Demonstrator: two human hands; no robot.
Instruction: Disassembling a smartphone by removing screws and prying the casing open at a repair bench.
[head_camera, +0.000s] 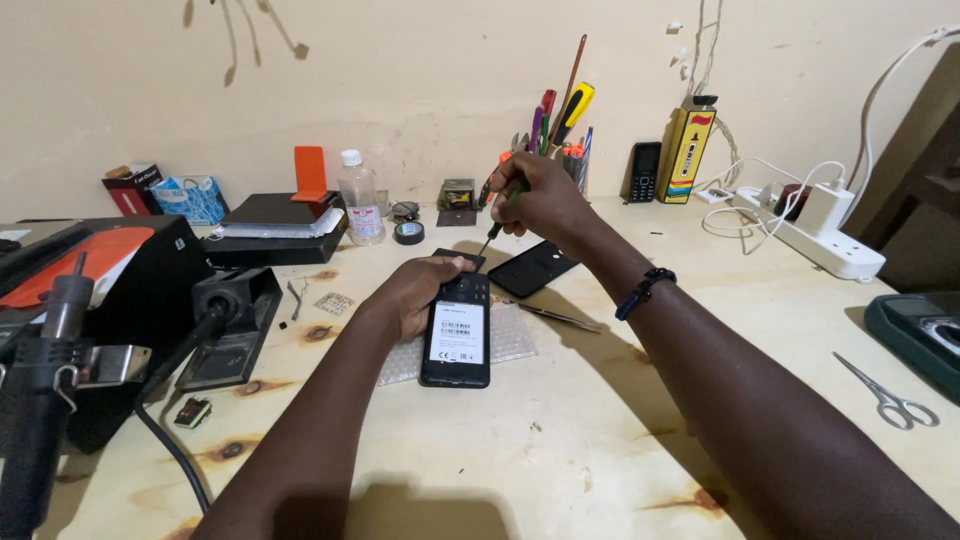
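Near the middle of the pale wooden workbench (560, 440) lies a black opened phone with a white label (457, 335) — the left hand (415, 292) clamps its top edge, while the right hand (540, 200), fingers closed round a thin screwdriver (497, 228), sets the tip just above it.

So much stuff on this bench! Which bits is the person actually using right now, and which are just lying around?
In use: opened phone steadied by left hand; screwdriver in right hand; padded mat underneath.

Lying about: back cover, tweezers, scissors, tape roll, bottle, power strip.
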